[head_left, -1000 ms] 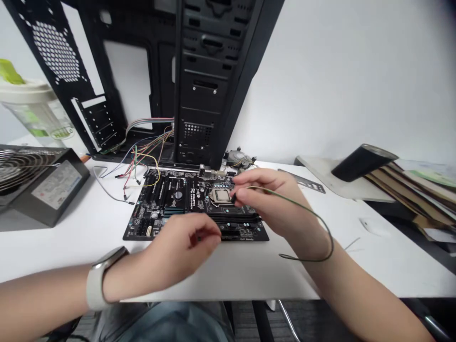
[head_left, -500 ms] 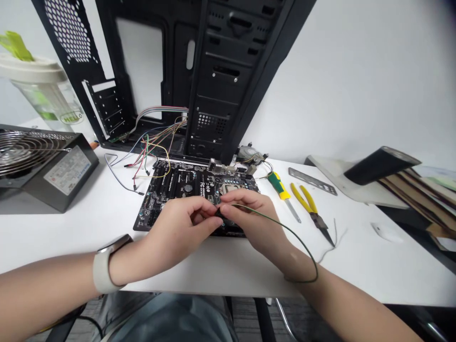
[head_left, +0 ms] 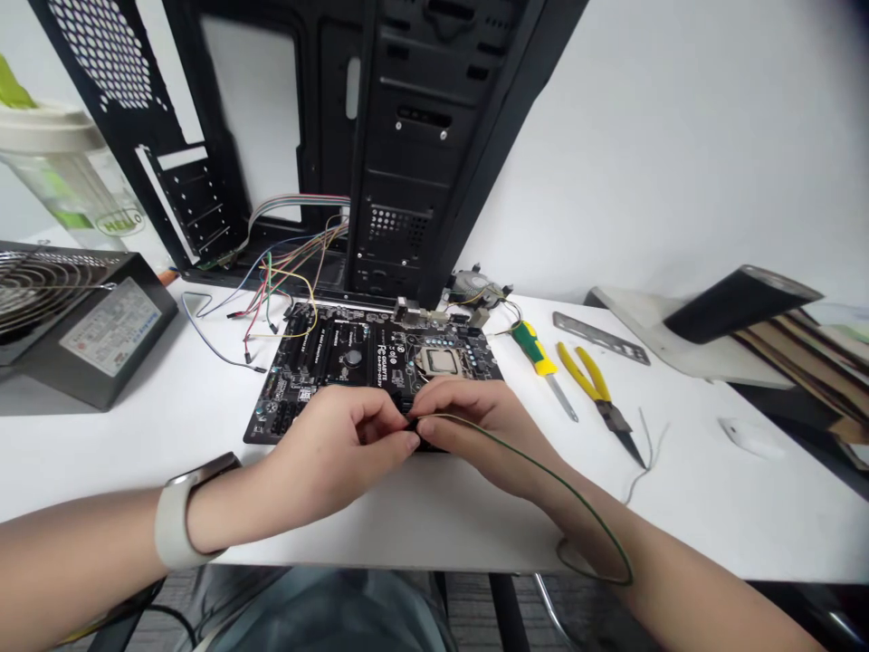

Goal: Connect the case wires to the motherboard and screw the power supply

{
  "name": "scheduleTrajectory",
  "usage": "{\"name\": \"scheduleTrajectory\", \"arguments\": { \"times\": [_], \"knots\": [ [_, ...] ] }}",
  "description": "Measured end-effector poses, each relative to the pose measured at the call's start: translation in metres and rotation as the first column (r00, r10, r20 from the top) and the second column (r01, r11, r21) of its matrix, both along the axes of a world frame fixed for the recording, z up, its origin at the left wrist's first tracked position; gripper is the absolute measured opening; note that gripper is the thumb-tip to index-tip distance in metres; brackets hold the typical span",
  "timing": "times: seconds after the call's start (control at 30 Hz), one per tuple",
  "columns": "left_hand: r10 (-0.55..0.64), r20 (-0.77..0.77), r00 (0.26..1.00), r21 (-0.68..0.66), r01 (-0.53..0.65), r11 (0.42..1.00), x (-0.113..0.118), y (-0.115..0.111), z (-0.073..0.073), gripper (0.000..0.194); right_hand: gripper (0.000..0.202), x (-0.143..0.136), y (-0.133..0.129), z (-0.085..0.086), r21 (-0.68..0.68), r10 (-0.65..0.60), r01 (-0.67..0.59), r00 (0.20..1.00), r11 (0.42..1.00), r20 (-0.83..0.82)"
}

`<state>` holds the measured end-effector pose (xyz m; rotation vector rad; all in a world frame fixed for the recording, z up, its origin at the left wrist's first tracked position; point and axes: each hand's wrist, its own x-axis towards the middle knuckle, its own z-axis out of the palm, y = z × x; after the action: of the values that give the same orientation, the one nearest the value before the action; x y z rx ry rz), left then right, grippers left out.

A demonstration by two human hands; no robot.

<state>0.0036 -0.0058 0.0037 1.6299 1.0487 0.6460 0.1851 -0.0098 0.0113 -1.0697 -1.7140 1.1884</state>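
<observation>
Over the front edge of a black motherboard (head_left: 353,359), my two hands meet fingertip to fingertip. Both pinch at a small dark piece at the end of a thin green wire (head_left: 529,450). My left hand (head_left: 346,439), with a watch (head_left: 177,516) on its wrist, is closed on the dark end. My right hand (head_left: 479,430) pinches the wire close to that end. From there the wire loops back over my right forearm. The silver processor (head_left: 443,361) shows on the board just beyond my right fingers. Exactly how the dark end is shaped is hidden by the fingertips.
A black computer case (head_left: 407,172) stands behind the board, its loose coloured cables (head_left: 272,272) trailing out. At left sit a power supply (head_left: 95,326) and a cup (head_left: 61,154). Right lie a screwdriver (head_left: 536,349), pliers (head_left: 601,398), a metal plate (head_left: 601,337) and a CPU cooler (head_left: 472,287).
My hands have come slightly lower and nearer the board's front edge, uncovering the processor. They keep pinching the green wire, whose loop now hangs lower. The view has shifted a little.
</observation>
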Motion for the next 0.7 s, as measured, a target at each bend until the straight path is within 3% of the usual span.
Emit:
{"name": "scheduleTrajectory", "arguments": {
  "times": [0.23,0.43,0.63,0.7],
  "knots": [
    [-0.01,-0.073,0.997,0.129,0.02,0.991,-0.002,-0.003,0.002,0.014,0.011,0.003,-0.001,0.003,-0.094,0.069,-0.062,0.995,0.994,0.075],
    [0.014,-0.13,0.991,0.335,0.03,0.942,-0.004,-0.002,-0.003,0.008,0.014,0.003,0.0,0.001,-0.225,0.131,-0.116,0.99,0.968,0.053],
    [0.035,-0.181,0.983,0.541,0.07,0.838,-0.008,-0.003,-0.01,0.01,0.015,0.003,-0.001,0.005,-0.176,0.101,-0.081,0.989,0.981,0.11],
    [0.025,-0.232,0.972,0.644,0.135,0.753,-0.008,-0.008,-0.014,0.015,0.016,0.004,0.001,0.006,-0.117,0.054,-0.035,0.985,0.993,0.164]
  ]
}}
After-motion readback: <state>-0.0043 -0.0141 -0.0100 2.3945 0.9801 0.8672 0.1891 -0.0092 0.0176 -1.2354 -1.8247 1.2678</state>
